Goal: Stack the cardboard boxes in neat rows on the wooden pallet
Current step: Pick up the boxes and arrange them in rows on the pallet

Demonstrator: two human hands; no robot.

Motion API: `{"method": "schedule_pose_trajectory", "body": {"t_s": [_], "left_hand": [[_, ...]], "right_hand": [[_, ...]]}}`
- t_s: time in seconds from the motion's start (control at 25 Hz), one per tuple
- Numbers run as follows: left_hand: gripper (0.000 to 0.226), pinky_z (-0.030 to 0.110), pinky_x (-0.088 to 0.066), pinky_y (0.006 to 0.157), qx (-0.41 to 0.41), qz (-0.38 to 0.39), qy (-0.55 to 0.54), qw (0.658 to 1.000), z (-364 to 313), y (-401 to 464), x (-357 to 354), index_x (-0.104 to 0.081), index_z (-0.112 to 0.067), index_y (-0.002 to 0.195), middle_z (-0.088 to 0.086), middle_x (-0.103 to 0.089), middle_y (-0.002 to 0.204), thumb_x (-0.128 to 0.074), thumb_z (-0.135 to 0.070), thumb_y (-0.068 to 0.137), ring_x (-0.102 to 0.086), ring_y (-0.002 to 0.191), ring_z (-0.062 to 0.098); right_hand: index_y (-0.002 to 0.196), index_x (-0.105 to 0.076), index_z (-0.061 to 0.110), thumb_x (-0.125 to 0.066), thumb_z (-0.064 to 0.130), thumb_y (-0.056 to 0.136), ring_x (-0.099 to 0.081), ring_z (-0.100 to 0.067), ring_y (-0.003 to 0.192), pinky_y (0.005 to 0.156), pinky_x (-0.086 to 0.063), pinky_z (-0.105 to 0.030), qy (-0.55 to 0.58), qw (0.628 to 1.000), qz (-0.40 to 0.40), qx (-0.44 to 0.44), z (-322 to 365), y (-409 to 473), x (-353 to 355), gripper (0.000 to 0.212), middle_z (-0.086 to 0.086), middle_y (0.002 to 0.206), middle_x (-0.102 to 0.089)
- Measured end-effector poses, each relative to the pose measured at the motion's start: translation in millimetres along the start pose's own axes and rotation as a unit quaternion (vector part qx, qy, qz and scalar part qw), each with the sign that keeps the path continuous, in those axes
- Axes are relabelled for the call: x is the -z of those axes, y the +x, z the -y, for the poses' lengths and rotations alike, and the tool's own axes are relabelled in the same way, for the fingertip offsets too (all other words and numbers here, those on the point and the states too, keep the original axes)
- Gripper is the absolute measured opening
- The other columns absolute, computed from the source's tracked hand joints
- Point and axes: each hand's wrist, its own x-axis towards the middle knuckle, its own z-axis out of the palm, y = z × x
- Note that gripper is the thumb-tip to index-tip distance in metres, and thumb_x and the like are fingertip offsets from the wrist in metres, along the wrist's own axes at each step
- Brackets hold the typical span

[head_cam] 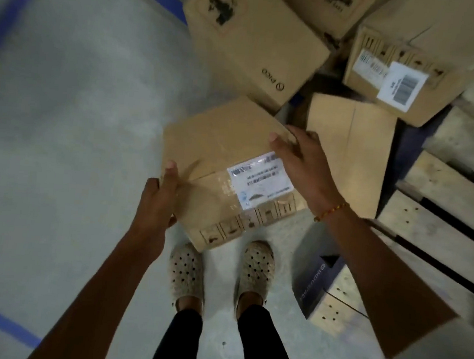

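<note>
While held, box (pixel 226 161) seemingly tilts, label upward.

Open concrete floor (pixel 69 134) to the left. Ahead, PICO box (pixel 251 44) & flattened carton (pixel 348 152) block; wooden pallet (pixel 441 205) blocks the right.

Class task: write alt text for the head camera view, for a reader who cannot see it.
Seen from above, a person's left hand and right hand hold a labelled cardboard box over a concrete floor. More boxes lie ahead, and a wooden pallet sits to the right.
</note>
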Motion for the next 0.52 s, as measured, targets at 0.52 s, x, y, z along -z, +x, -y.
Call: {"method": "schedule_pose_trajectory", "body": {"t_s": [0.52], "left_hand": [[0.073, 0.054, -0.045, 0.109, -0.272, 0.122, 0.111, 0.948, -188, -282, 109, -0.040, -0.047, 0.148, -0.007, -0.041, 0.157, -0.039, -0.083, 0.085, -0.044, 0.142, 0.019]], "right_hand": [[0.108, -0.064, 0.035, -0.054, 0.057, 0.097, -0.073, -0.010, 0.096, 0.090, -0.060, -0.050, 0.197, 0.965, -0.174, -0.026, 199, -261, 143, 0.026, 0.003, 0.105, -0.073]]}}
